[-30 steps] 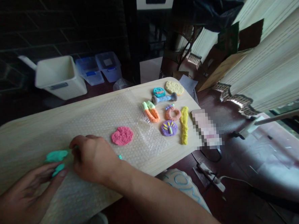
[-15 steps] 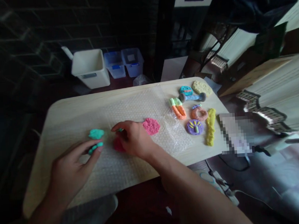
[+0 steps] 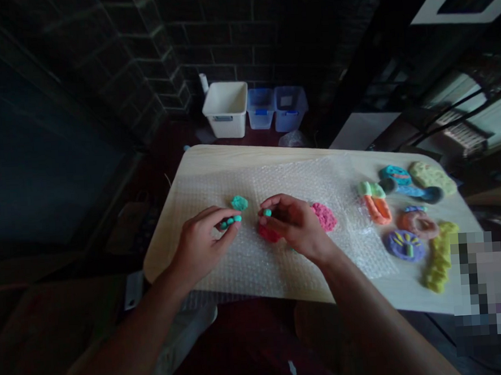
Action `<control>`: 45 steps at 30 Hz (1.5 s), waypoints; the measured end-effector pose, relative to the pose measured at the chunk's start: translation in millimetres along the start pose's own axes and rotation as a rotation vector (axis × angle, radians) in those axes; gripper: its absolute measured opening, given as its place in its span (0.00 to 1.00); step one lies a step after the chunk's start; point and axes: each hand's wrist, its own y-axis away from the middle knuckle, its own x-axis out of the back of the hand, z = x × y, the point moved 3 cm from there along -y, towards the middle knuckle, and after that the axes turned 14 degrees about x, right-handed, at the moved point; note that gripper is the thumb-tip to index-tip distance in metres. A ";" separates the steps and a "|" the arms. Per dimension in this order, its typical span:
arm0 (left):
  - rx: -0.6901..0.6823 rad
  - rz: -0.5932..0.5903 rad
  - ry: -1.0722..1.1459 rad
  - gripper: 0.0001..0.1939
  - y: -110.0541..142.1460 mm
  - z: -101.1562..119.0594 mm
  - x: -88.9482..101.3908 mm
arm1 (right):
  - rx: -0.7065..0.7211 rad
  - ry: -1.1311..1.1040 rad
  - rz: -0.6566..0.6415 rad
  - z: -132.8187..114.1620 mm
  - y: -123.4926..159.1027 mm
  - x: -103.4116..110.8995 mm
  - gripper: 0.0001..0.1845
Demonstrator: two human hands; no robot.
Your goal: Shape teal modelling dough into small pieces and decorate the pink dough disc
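Note:
Between the thumb and fingers of my left hand [image 3: 205, 241] is a short row of teal clay balls [image 3: 230, 221]. My right hand [image 3: 293, 221] pinches a small teal clay ball [image 3: 267, 212] at its fingertips. Just beyond the left fingertips, a larger teal clay lump [image 3: 239, 203] lies on the bubble wrap [image 3: 234, 273]. Partly hidden under my right hand is a red-pink clay piece [image 3: 269, 233]. A bumpy pink clay disc [image 3: 323, 217] sits to the right of that hand, partly covered by it. A bit of teal shows below the right palm.
Finished-looking clay shapes lie on the table's right side: an orange and green U-shape [image 3: 376, 205], a blue dumbbell [image 3: 412, 190], a purple disc [image 3: 404, 246] and a yellow strip [image 3: 441, 258]. A white bin [image 3: 229, 112] and blue-tinted clear boxes [image 3: 290, 108] stand beyond the table [image 3: 201, 156].
The head view has swung left, so the table and hands appear farther right. My right hand has turned, showing the teal ball at its fingertips. The left still holds its row of balls.

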 end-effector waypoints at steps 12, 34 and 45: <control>-0.034 0.032 0.047 0.07 0.2 2.6 3.2 | -0.124 -0.105 -0.032 -5.9 4.0 -9.1 0.22; -0.027 -0.003 0.089 0.08 0.9 8.9 -0.5 | -0.042 0.080 -0.004 -7.7 4.0 -3.4 0.18; -0.074 -0.037 0.141 0.09 0.0 9.2 -3.7 | 0.000 0.072 -0.058 -8.3 2.9 -6.0 0.21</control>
